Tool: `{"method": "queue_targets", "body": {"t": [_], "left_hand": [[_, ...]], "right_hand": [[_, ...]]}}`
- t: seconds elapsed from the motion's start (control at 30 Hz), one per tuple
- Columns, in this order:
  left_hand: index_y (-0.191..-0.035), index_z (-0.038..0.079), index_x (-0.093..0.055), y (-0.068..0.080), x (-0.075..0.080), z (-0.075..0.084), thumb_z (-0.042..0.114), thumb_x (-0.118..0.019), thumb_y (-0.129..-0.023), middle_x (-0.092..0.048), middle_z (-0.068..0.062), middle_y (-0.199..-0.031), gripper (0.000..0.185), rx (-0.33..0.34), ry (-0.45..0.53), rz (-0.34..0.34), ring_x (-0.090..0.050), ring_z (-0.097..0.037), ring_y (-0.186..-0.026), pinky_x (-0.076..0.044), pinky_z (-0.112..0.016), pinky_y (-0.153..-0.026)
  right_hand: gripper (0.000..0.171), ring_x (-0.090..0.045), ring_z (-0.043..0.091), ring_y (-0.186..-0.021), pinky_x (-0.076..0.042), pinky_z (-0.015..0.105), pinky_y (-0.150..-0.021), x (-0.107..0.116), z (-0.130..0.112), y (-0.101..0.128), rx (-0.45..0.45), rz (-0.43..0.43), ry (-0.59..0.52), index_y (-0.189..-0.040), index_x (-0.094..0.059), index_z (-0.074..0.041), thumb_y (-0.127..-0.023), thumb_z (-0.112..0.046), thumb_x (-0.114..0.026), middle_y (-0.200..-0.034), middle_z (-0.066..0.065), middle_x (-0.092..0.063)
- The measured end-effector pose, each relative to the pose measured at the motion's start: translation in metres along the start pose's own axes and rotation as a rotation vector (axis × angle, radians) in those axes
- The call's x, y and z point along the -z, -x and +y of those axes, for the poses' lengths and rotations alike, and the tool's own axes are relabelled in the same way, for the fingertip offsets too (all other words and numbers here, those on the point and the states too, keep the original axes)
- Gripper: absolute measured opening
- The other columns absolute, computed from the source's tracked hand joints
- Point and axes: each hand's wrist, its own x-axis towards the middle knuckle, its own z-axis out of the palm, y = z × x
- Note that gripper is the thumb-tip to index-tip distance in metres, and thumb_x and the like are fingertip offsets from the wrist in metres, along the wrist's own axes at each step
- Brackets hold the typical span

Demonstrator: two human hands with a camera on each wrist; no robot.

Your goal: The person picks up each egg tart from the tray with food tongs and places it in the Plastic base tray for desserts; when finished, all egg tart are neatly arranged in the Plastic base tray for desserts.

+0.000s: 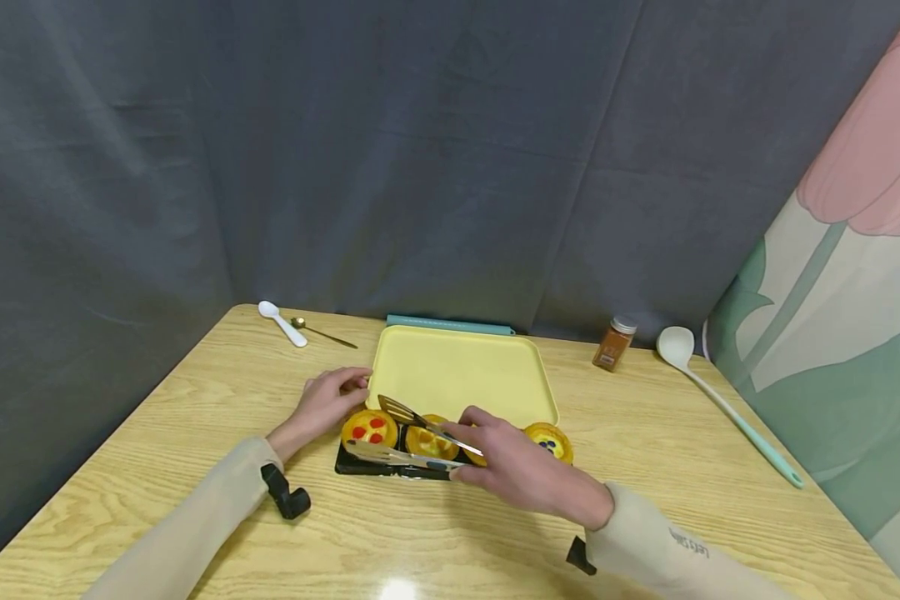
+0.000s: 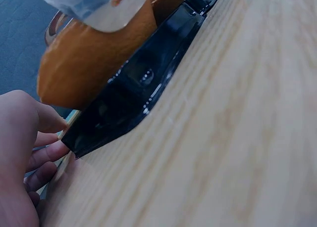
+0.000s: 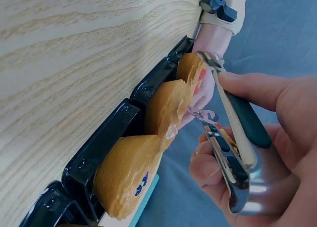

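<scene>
My right hand (image 1: 517,462) grips metal tongs (image 3: 237,133) with dark green pads, their arms spread apart. Both slotted ends reach left over the tarts, on either side of the left ones in the head view. Beneath them lies a long black tray (image 2: 143,76) with a row of tarts: one with red pieces (image 1: 363,432), a yellow-topped one (image 1: 431,443), one mostly hidden by my right hand, and one with blue dots (image 1: 547,435). My left hand (image 1: 333,398) pinches the left edge of the yellow tray (image 1: 457,367), fingertips beside the black tray's end.
Behind the yellow tray lies a teal bar (image 1: 450,325). A white spoon (image 1: 281,323) and a small gold spoon (image 1: 326,335) are at the back left. On the right stand a spice jar (image 1: 613,343) and a long ladle (image 1: 727,404). Dark curtain (image 1: 405,167) hangs along the back.
</scene>
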Motion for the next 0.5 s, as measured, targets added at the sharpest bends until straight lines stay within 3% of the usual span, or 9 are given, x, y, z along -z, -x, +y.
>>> {"method": "queue_targets", "body": {"t": [0.13, 0.3, 0.5], "left_hand": [[-0.128, 0.005, -0.069, 0.0, 0.0, 0.0, 0.016, -0.069, -0.093, -0.071, 0.0, -0.101, 0.037, 0.004, -0.002, -0.002, -0.065, -0.025, -0.098, -0.031, -0.054, -0.096], [-0.127, 0.004, -0.069, 0.0, 0.0, -0.001, 0.017, -0.069, -0.093, -0.071, -0.001, -0.1, 0.037, 0.003, -0.008, -0.004, -0.064, -0.026, -0.098, -0.031, -0.054, -0.096], [-0.129, 0.005, -0.069, 0.0, 0.0, -0.001, 0.016, -0.068, -0.093, -0.071, 0.001, -0.101, 0.038, 0.006, -0.009, -0.003, -0.065, -0.025, -0.099, -0.031, -0.053, -0.095]], "right_hand": [[0.053, -0.056, 0.019, -0.081, -0.046, 0.024, -0.069, 0.0, 0.001, 0.002, -0.008, 0.006, -0.017, -0.144, -0.056, -0.003, -0.096, -0.019, -0.072, -0.114, 0.007, -0.055], [0.054, -0.051, 0.011, -0.071, -0.046, 0.025, -0.066, 0.007, 0.0, 0.007, -0.029, 0.026, -0.054, -0.144, -0.054, -0.002, -0.096, -0.019, -0.071, -0.116, 0.007, -0.055], [0.054, -0.052, 0.013, -0.08, -0.047, 0.026, -0.066, 0.017, 0.007, 0.018, -0.064, 0.116, -0.089, -0.143, -0.055, -0.003, -0.095, -0.02, -0.072, -0.115, 0.005, -0.056]]}}
